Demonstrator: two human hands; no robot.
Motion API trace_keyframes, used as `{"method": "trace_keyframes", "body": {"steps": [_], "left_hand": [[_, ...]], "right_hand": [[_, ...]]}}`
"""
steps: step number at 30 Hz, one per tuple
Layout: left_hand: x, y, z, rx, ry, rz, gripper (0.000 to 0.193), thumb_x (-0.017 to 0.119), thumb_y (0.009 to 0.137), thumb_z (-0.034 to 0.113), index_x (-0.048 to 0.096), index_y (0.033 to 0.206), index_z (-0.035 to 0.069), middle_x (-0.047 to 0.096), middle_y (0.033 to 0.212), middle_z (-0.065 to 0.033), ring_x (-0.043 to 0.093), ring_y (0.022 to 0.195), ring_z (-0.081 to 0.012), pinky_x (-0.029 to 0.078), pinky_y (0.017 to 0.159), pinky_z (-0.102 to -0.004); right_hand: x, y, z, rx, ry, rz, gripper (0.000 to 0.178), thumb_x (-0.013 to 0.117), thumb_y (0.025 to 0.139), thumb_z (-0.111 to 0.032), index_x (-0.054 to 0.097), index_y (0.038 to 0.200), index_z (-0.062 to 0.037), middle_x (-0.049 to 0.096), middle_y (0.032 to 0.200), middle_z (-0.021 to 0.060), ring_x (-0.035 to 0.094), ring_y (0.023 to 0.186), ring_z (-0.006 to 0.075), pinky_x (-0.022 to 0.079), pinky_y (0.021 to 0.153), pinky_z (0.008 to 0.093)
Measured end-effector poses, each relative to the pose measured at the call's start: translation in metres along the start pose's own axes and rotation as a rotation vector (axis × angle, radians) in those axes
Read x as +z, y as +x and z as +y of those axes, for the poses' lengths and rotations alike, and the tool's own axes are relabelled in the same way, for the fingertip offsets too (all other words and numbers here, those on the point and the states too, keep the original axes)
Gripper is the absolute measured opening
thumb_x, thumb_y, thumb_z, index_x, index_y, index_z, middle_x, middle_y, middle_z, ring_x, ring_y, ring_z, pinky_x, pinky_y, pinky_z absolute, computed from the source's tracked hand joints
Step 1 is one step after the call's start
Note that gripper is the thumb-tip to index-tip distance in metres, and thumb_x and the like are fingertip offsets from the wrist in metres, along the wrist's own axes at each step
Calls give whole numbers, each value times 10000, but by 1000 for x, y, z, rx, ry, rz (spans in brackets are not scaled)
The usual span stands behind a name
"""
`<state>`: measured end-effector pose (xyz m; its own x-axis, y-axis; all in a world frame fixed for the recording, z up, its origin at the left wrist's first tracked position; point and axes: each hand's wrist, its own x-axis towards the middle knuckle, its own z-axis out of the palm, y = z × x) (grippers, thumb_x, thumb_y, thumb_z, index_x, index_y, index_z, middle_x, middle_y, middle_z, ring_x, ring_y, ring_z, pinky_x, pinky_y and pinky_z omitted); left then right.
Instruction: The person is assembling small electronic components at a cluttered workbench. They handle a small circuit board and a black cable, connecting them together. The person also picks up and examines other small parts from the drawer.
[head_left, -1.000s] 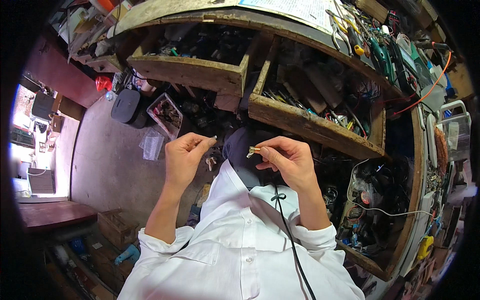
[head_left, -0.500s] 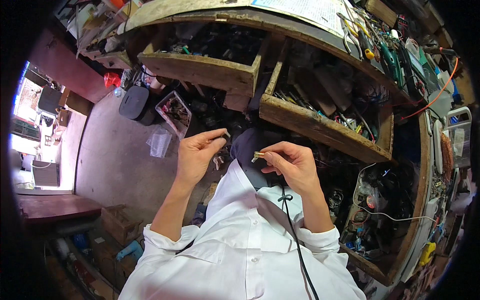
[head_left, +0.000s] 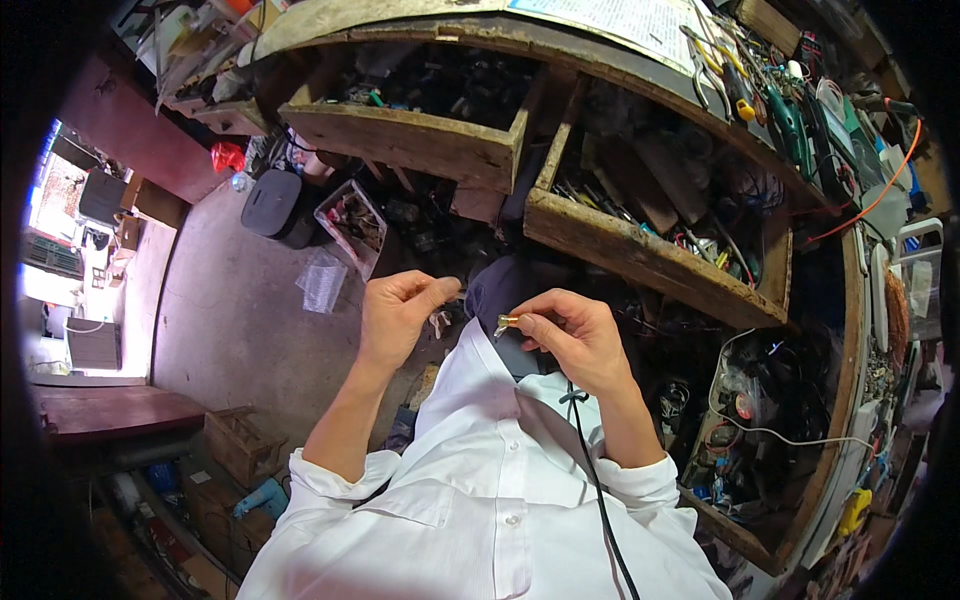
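Observation:
My right hand (head_left: 578,342) pinches a small brass-coloured metal fitting (head_left: 507,321) between thumb and fingers. A shiny, silvery end of it sticks out toward the left; its exact kind is too small to make out. My left hand (head_left: 393,318) is held up to the left of it, thumb and forefinger pressed together. Whatever sits in that pinch, if anything, is too small to tell. Both hands are apart from each other, over my lap and in front of the open wooden drawers.
An open drawer of tools (head_left: 650,245) juts out beyond my right hand, and another wooden drawer (head_left: 400,138) stands open farther left. Pliers (head_left: 708,75) lie on the cluttered bench. A box of scraps (head_left: 352,225) and a dark bin (head_left: 272,203) stand on the floor.
My right hand has come slightly down and left with the fitting, its silvery end tilting lower. My left hand has shifted slightly, its thumb now covering more of the fingertip.

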<state>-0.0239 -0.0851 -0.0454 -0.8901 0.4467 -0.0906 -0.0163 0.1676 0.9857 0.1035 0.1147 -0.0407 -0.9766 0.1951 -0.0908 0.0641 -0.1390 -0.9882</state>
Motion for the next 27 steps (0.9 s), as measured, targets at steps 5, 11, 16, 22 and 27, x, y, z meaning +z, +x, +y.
{"method": "trace_keyframes", "body": {"steps": [5, 11, 16, 22, 27], "left_hand": [[-3, -1, 3, -44, -2, 28, 158, 771, 871, 144, 745, 828, -7, 663, 709, 24, 531, 631, -27, 411, 569, -206], [-5, -2, 0, -146, -229, 5, 153, 766, 877, 155, 750, 821, 13, 667, 694, 18, 526, 603, -25, 389, 542, -205], [3, -7, 7, -123, -164, -19, 172, 766, 880, 175, 738, 810, 21, 606, 628, 47, 445, 516, -13, 309, 469, -198], [6, -11, -1, -52, -75, -84, 171, 752, 893, 188, 764, 843, 25, 628, 657, 43, 482, 582, -15, 351, 516, -201], [3, -13, 4, -75, -51, -59, 198, 739, 908, 204, 768, 877, 10, 624, 660, 50, 480, 600, -7, 353, 528, -196]], "right_hand": [[4, 0, 0, -7, -48, -7, 131, 664, 937, -76, 712, 1007, 24, 689, 881, 63, 654, 750, 99, 544, 676, 231], [10, 2, 0, 22, 156, -65, 140, 644, 931, -48, 676, 1034, 42, 693, 876, 67, 644, 719, 95, 550, 671, 231], [18, 9, 0, 67, 140, -59, 141, 633, 924, -49, 666, 1026, 44, 701, 854, 68, 606, 633, 71, 518, 553, 223], [39, 13, -3, 7, -54, 40, 109, 643, 910, -69, 682, 917, 33, 682, 720, 47, 567, 538, 55, 460, 473, 215], [35, 14, 0, -59, -58, 111, 104, 650, 905, -73, 678, 885, 25, 668, 685, 37, 569, 533, 55, 452, 473, 210]]}}
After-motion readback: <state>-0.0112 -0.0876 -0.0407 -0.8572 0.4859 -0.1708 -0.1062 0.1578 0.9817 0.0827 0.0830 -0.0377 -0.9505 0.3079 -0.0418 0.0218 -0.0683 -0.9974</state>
